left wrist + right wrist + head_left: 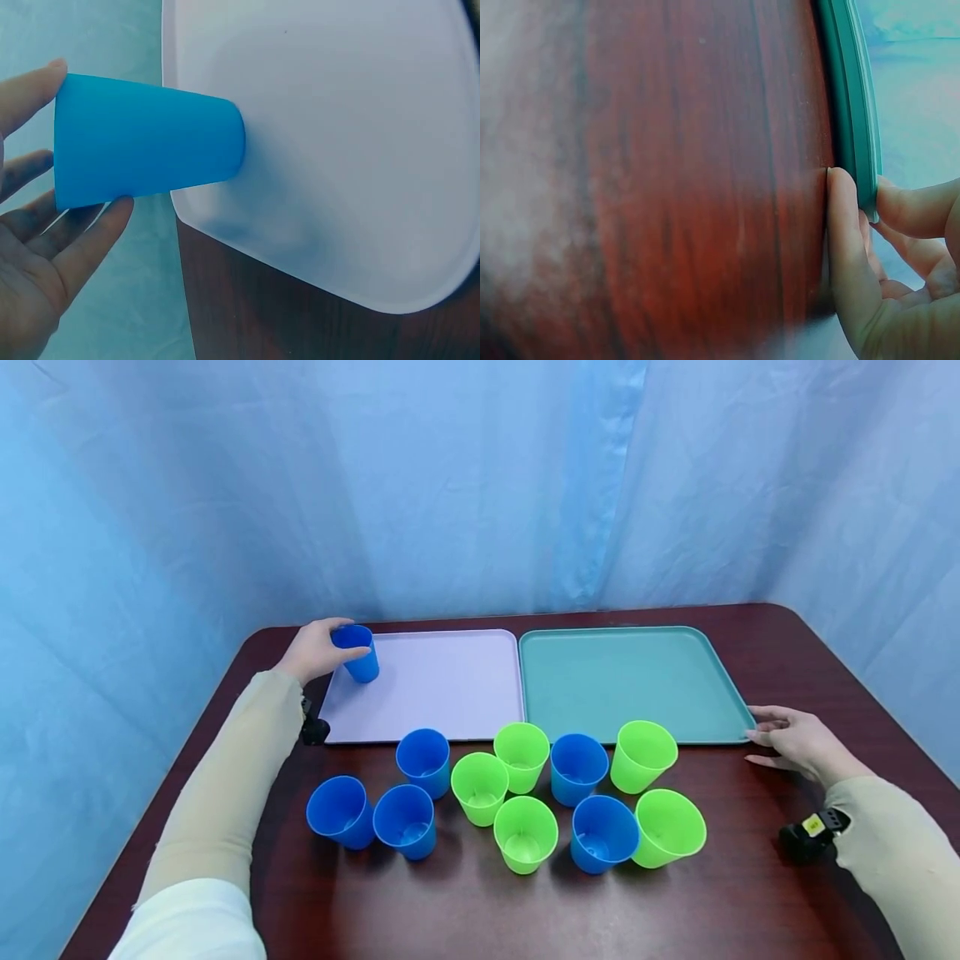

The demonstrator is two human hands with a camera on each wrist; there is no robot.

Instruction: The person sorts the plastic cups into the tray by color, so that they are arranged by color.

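The left hand is gripping a blue cup at the lilac tray's far-left corner; the right hand, fingers relaxed, is touching the teal tray's right edge.

Hidden in part behind the left hand: the far side of the blue cup. Cut off by the left wrist view's edges: the lilac tray and most of the palm. Blurred on the near left of the right wrist view: the table. Possibly touching, hard to tell: right hand and teal tray.
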